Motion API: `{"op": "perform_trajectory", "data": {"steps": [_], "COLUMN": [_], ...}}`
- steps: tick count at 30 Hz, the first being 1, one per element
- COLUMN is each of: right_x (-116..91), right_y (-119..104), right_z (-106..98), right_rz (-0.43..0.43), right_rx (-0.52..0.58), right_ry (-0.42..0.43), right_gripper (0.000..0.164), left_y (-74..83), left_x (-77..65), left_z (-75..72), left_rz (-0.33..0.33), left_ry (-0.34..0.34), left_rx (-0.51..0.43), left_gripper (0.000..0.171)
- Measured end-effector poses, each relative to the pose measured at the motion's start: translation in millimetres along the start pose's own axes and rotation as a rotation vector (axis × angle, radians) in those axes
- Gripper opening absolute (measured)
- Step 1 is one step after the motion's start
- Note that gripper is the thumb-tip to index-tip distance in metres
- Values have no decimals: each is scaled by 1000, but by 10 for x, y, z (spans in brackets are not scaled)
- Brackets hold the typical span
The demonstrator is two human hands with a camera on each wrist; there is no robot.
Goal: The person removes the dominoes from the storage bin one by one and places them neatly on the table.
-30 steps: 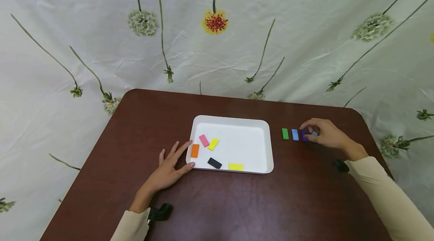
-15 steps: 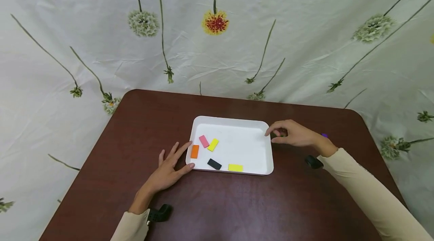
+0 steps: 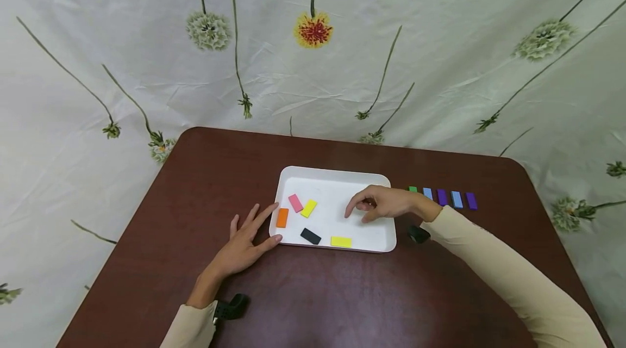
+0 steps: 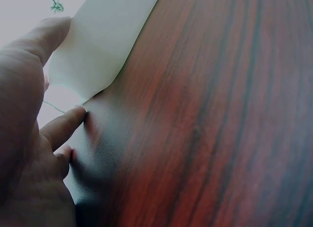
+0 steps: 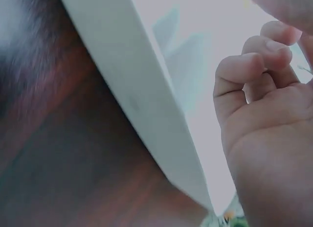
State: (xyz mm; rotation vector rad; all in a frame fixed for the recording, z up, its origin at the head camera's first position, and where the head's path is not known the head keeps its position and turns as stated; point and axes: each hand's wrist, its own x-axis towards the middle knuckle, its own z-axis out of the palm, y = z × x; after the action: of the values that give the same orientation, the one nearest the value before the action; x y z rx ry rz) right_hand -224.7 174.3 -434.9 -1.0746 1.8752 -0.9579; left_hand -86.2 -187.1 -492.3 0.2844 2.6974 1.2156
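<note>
My left hand (image 3: 239,247) rests at the left end of the white tray (image 3: 337,174), its spread fingers touching the rim. The left wrist view shows the thumb and fingertips against the tray wall (image 4: 102,46). My right hand (image 3: 383,202) is over the right half of the tray, thumb and index apart, other fingers curled, holding nothing visible. In the tray lie an orange block (image 3: 282,217), a pink block (image 3: 295,203), a yellow block (image 3: 308,208), a black block (image 3: 310,236) and another yellow block (image 3: 340,242).
Right of the tray, a row on the brown table (image 3: 337,293) has a green block (image 3: 413,189), light blue blocks (image 3: 457,199) and purple blocks (image 3: 471,200). The right forearm passes just in front of the row. A floral cloth (image 3: 440,54) hangs behind the table.
My right hand has moved left from the row of blocks, past the tray's right rim, to over the tray. The row is uncovered again. My left hand has stayed in place.
</note>
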Motion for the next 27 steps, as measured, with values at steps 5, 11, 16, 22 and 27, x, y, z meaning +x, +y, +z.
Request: {"op": "perform_trajectory", "data": {"steps": [5, 11, 16, 22, 27], "right_x": [154, 260, 278, 303, 326], "right_y": [34, 6, -17, -32, -81], "right_z": [121, 214, 236, 261, 284], "right_rz": [-33, 10, 74, 96, 134], "right_rx": [28, 8, -1, -14, -103], "right_ry": [-60, -138, -185, -229, -252], "right_gripper": [28, 37, 46, 57, 59], "left_y": [11, 12, 13, 21, 19], "left_x": [-3, -4, -2, 1, 6], "left_z": [-2, 4, 10, 4, 8], "left_rz": [-4, -1, -3, -3, 2], "left_ry": [-1, 3, 4, 0, 1], "left_rx": [-2, 0, 0, -1, 3], "left_gripper": [77, 77, 77, 77, 77]}}
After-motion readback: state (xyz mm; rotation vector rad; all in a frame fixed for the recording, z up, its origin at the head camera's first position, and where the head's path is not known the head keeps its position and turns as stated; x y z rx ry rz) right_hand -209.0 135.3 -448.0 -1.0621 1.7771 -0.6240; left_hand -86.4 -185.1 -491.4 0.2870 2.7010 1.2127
